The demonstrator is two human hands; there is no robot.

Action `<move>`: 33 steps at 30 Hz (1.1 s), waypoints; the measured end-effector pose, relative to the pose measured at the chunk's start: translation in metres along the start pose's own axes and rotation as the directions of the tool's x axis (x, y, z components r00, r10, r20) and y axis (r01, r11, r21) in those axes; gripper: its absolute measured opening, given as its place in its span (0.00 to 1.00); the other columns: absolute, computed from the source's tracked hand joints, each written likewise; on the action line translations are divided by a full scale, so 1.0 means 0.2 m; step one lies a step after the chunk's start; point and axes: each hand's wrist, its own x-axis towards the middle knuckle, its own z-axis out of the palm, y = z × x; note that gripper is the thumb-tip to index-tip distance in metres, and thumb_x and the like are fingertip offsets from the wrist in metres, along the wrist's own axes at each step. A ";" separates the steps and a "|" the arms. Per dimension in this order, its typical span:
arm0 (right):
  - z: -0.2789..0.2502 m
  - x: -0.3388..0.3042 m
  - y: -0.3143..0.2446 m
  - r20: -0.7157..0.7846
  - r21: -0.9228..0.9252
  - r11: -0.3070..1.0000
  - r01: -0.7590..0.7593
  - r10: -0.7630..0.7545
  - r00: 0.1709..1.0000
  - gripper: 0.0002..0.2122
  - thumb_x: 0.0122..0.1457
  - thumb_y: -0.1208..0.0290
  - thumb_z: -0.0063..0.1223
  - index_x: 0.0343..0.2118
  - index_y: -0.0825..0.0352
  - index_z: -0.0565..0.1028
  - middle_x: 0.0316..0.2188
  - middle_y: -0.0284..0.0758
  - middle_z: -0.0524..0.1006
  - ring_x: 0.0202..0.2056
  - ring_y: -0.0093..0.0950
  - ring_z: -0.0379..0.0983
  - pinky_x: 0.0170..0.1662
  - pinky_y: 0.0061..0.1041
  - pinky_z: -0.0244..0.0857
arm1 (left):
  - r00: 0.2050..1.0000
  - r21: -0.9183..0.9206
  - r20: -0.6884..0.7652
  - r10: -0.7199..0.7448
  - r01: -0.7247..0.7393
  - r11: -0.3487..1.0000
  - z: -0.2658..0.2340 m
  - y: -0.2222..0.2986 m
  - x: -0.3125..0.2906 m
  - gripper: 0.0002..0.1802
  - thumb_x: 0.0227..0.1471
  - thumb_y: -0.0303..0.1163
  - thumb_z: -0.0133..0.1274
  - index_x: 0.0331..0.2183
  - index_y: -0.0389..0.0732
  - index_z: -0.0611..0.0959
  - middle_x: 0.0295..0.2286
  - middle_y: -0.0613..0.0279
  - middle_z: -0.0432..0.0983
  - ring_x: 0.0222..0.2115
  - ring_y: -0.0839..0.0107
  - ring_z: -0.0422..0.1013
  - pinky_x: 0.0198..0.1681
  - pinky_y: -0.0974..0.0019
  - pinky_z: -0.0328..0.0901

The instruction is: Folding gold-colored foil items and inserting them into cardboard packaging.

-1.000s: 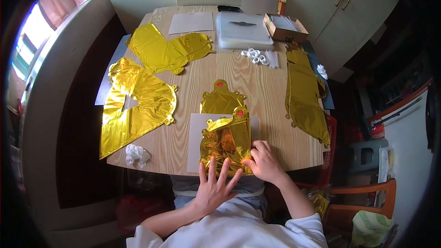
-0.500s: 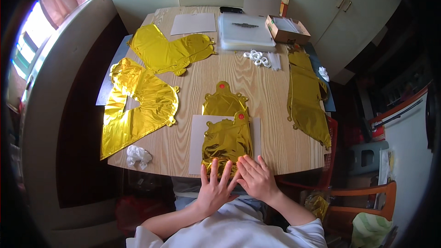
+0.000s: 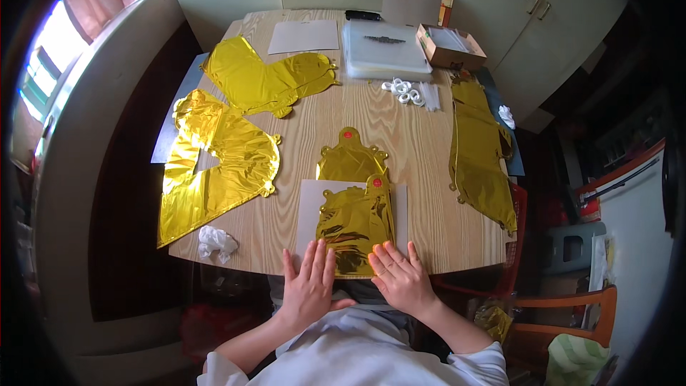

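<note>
My left hand (image 3: 311, 287): flat and released, fingers spread, pressing the near left corner of the gold foil balloon (image 3: 355, 223).
My right hand (image 3: 400, 276): also flat and unclenched, fingertips on the balloon's near right corner.
Gold foil balloon: deflated, lying on a white sheet (image 3: 309, 207) at the near edge of the counter (image 3: 421, 143).
Just beyond: a second flat gold balloon (image 3: 350, 161), seemingly tucked under the first.
Left: crumpled white wad (image 3: 215, 241); large gold balloons (image 3: 214, 161).
Right: long gold balloon (image 3: 480, 154).

Crumpled white tissue (image 3: 216, 241) lay near table edge (image 3: 286, 28). Small white rings (image 3: 402, 90) sat before a clear plastic lidded box (image 3: 384, 50); open cardboard box (image 3: 450, 44) just beside it.
</note>
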 end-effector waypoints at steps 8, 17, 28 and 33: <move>-0.04 0.02 0.00 0.021 0.043 0.999 0.003 -0.004 1.000 0.23 0.57 0.61 0.55 0.54 0.65 0.72 0.59 0.38 0.68 0.62 0.35 0.59 0.66 0.49 0.42 | 0.986 -0.162 -0.039 0.161 -0.165 0.973 -0.04 0.11 0.09 0.55 0.44 0.72 0.44 0.56 0.31 0.68 0.58 0.42 0.59 0.62 0.47 0.52 0.63 0.44 0.46; -0.05 0.21 0.16 -0.223 0.508 0.844 -0.171 0.321 0.921 0.21 0.53 0.74 0.60 0.50 0.69 0.68 0.50 0.43 0.70 0.50 0.40 0.70 0.53 0.36 0.66 | 0.989 -0.059 0.008 0.151 -0.150 0.987 -0.02 0.13 0.10 0.54 0.42 0.71 0.47 0.58 0.35 0.67 0.58 0.43 0.59 0.61 0.48 0.53 0.62 0.42 0.45; 0.03 0.56 0.42 0.276 0.896 0.220 -0.384 0.401 0.874 0.23 0.56 0.84 0.53 0.54 0.69 0.60 0.43 0.36 0.68 0.37 0.20 0.71 0.39 0.19 0.70 | 0.988 -0.058 0.005 0.152 -0.151 0.987 -0.02 0.13 0.10 0.54 0.42 0.71 0.49 0.58 0.36 0.66 0.58 0.44 0.60 0.61 0.48 0.53 0.62 0.41 0.45; 0.04 0.59 0.46 0.175 0.763 0.521 -0.382 0.404 0.898 0.20 0.55 0.84 0.55 0.52 0.67 0.66 0.39 0.34 0.72 0.36 0.19 0.72 0.41 0.20 0.68 | 0.985 -0.045 -0.026 0.172 -0.173 0.984 0.01 0.13 0.09 0.56 0.40 0.72 0.49 0.56 0.33 0.68 0.58 0.40 0.59 0.61 0.45 0.53 0.62 0.40 0.44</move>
